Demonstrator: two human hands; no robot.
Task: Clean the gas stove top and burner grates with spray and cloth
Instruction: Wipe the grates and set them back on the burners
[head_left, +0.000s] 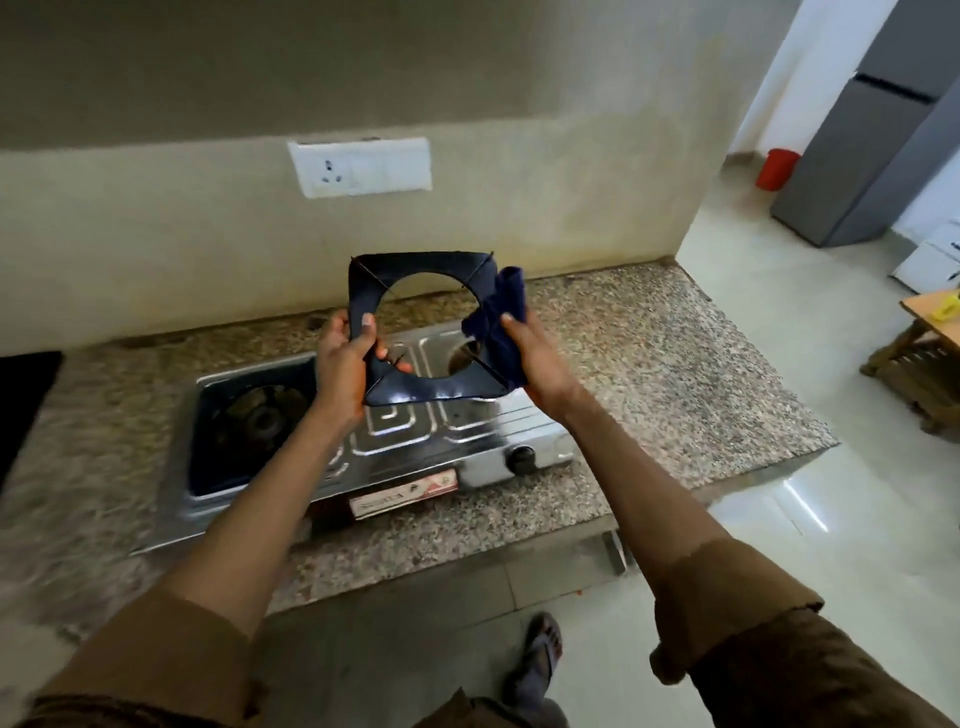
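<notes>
A steel two-burner gas stove (395, 441) sits on the granite counter. I hold a dark square burner grate (415, 387) with a round hole up in the air above the stove's right burner (462, 358). My left hand (348, 364) grips the grate's left edge, thumb on top. My right hand (524, 353) holds a dark blue cloth (498, 317) pressed against the grate's right edge. The left burner (260, 415) still has its dark grate around it. No spray bottle shows.
The granite counter (649, 374) ends at the right, with tiled floor beyond. A white socket plate (361, 166) is on the wall behind. A dark panel (26, 395) lies at far left. A grey fridge (878, 135), red bin (776, 169) and wooden table (930, 353) stand at right.
</notes>
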